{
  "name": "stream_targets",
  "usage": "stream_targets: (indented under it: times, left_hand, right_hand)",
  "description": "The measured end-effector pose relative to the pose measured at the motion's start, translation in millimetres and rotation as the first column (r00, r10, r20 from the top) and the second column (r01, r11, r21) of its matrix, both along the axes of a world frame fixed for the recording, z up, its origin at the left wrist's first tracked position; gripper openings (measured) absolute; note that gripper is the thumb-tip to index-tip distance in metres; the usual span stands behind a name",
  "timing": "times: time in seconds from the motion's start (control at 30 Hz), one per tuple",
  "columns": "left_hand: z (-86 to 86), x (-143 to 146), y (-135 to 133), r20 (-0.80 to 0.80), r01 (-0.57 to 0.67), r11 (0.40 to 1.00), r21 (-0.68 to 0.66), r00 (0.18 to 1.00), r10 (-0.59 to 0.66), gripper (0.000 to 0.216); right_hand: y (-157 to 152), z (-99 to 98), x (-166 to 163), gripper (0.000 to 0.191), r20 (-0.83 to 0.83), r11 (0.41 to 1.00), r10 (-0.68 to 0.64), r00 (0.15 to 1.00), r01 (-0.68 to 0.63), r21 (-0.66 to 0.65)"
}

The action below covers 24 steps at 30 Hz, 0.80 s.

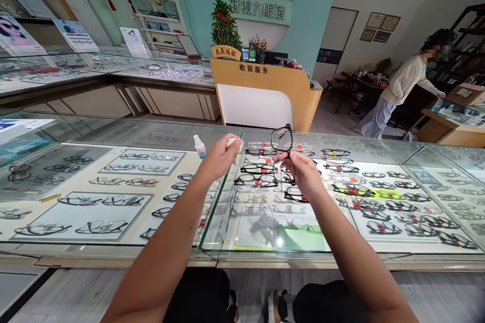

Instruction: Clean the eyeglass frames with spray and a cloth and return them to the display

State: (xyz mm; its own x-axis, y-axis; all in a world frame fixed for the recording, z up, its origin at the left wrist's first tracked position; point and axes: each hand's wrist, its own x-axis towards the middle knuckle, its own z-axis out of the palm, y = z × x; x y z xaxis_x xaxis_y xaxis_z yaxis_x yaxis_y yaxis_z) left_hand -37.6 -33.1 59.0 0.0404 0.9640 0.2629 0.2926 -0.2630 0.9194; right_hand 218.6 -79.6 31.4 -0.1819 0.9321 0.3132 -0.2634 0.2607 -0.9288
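My right hand (304, 172) pinches a pair of dark-framed eyeglasses (289, 147) by the middle of the frame and holds them turned on end above the glass counter. Bunched in the closed fingers of my left hand (221, 155) is a small pale cloth (234, 145), mostly hidden. The two hands are apart, so the cloth does not touch the eyeglasses. A small white bottle with a blue and red label (199, 147) stands upright on the counter just left of my left hand.
Beneath the glass top (217, 212), many spectacle frames (382, 227) lie in rows. Behind the counter stands a wooden cashier desk (265, 73) with a potted plant (224, 25). At the far right a person (403, 83) walks beside another display case (456, 113).
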Motion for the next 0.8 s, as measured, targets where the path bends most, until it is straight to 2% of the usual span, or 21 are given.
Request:
stream_targets:
  times: [0.07,0.13,0.23,0.3,0.37,0.43,0.5,0.53,0.6,0.63,0.7,0.8]
  left_hand:
    - [-0.3,-10.8,3.0,-0.222,-0.062,0.997,-0.04,0.974,0.052,0.032]
    - [-4.5,-21.6,7.0,-0.398,-0.13,0.985,-0.118,0.914,0.073,0.032]
    - [-15.5,-36.0,11.5,-0.676,-0.188,0.957,-0.22,0.737,-0.01,0.036]
    - [-21.3,-41.8,11.4,-0.783,-0.181,0.953,-0.242,0.617,-0.082,0.041]
    - [-21.0,-41.9,8.7,-0.814,-0.162,0.957,-0.24,0.571,-0.107,0.047]
    - [-13.5,-35.0,3.5,-0.811,-0.117,0.984,-0.133,0.583,-0.04,0.049]
    - [-1.7,-22.8,-4.6,-0.731,0.002,0.989,0.145,0.674,0.106,0.051]
    - [4.0,-15.6,-9.5,-0.638,0.083,0.953,0.293,0.759,0.13,0.056]
    - [11.8,-1.6,-20.2,-0.521,0.245,0.858,0.451,0.853,0.03,0.08]
    - [13.3,4.6,-25.1,-0.5,0.299,0.816,0.494,0.866,-0.015,0.092]
    - [11.8,14.5,-32.5,-0.505,0.366,0.766,0.529,0.861,-0.063,0.102]
    - [3.9,22.8,-36.0,-0.508,0.382,0.739,0.555,0.859,-0.063,0.091]
  right_hand:
    - [0.2,1.7,1.9,0.033,-0.027,1.0,0.022,0.999,-0.022,-0.004]
    - [-0.1,4.1,4.1,0.032,-0.04,0.999,0.051,0.998,-0.052,-0.005]
    - [-1.6,7.6,7.4,0.033,-0.023,0.994,0.109,0.994,-0.11,-0.015]
    - [-2.9,9.2,9.8,0.034,0.011,0.988,0.152,0.988,-0.151,-0.022]
    - [-3.8,10.1,12.2,0.035,0.062,0.983,0.182,0.981,-0.181,-0.023]
    - [-3.8,10.8,14.9,0.036,0.111,0.98,0.198,0.974,-0.198,-0.017]
    - [-3.1,11.6,18.0,0.036,0.133,0.976,0.218,0.967,-0.218,-0.014]
    - [-2.7,12.1,19.6,0.036,0.135,0.973,0.231,0.964,-0.23,-0.021]
    - [-2.3,13.4,22.8,0.034,0.121,0.965,0.26,0.958,-0.256,-0.054]
    - [-2.4,14.2,24.3,0.033,0.117,0.96,0.277,0.954,-0.27,-0.071]
    - [-3.4,16.3,26.5,0.032,0.121,0.95,0.309,0.943,-0.299,-0.093]
    - [-5.4,19.4,28.0,0.034,0.173,0.931,0.361,0.916,-0.344,-0.118]
